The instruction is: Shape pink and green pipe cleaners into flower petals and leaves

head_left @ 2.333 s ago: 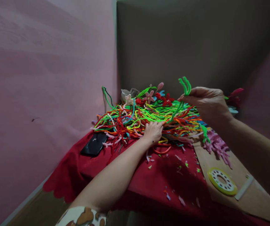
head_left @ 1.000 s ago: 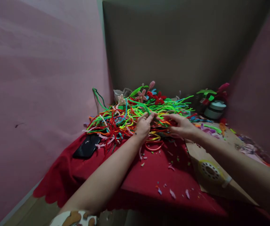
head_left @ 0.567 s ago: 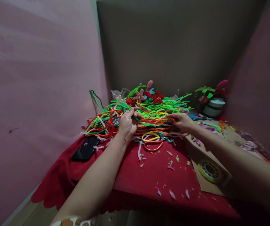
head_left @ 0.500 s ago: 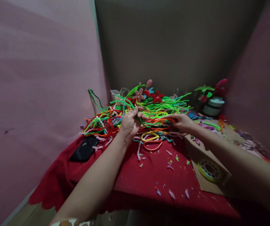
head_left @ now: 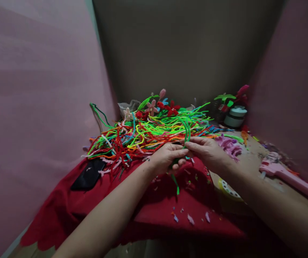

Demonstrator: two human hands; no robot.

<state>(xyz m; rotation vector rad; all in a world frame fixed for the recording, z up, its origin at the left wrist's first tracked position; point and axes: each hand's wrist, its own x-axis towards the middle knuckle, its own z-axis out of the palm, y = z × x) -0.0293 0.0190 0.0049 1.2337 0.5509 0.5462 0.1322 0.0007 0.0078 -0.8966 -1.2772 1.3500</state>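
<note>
Holding grn pipe cleaners (head_left: 187,130), L hand (head_left: 168,157) & R hand (head_left: 209,150), fingers clamped on them; blk phone (head_left: 88,176) nr L edge of table (head_left: 159,209).

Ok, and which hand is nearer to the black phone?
Left. The left hand is to the right of the black phone; the right hand is farther right.

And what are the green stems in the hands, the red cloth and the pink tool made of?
Green stems: probably fuzzy fibre over thin wire; they look fluffy and arch up without flopping.
Red cloth: fabric, matte, since it drapes in folds; I can't tell which fibre.
Pink tool: likely hard plastic, smooth-looking, with a moulded shape.
</note>
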